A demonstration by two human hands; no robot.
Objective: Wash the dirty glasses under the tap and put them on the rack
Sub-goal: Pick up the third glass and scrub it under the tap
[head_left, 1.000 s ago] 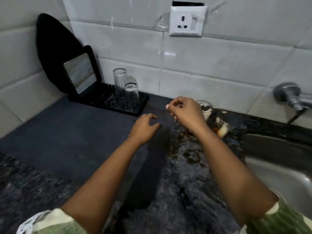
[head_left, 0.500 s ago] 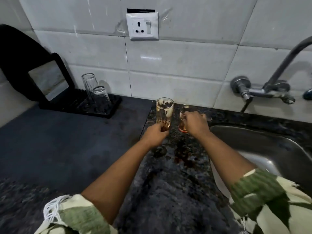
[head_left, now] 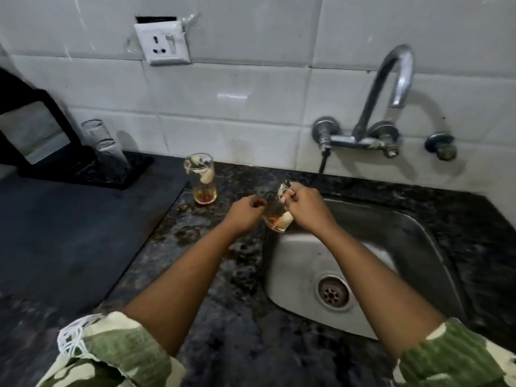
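My right hand (head_left: 304, 208) has a pinching grip on the tilted dirty glass (head_left: 277, 210) at the sink's near-left corner, left hand (head_left: 245, 212) curled beside it; tap (head_left: 398, 76) sits up-right

Wall: white glossy tiles (head_left: 237, 107) with a white socket plate (head_left: 162, 43).
Counter: dark speckled stone (head_left: 231, 331).
Left: dark grey mat (head_left: 69, 233).

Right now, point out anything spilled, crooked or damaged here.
Brown stains and wet patches mark the counter around the dirty glass. The wall socket sits crooked, exposing a dark gap above it.
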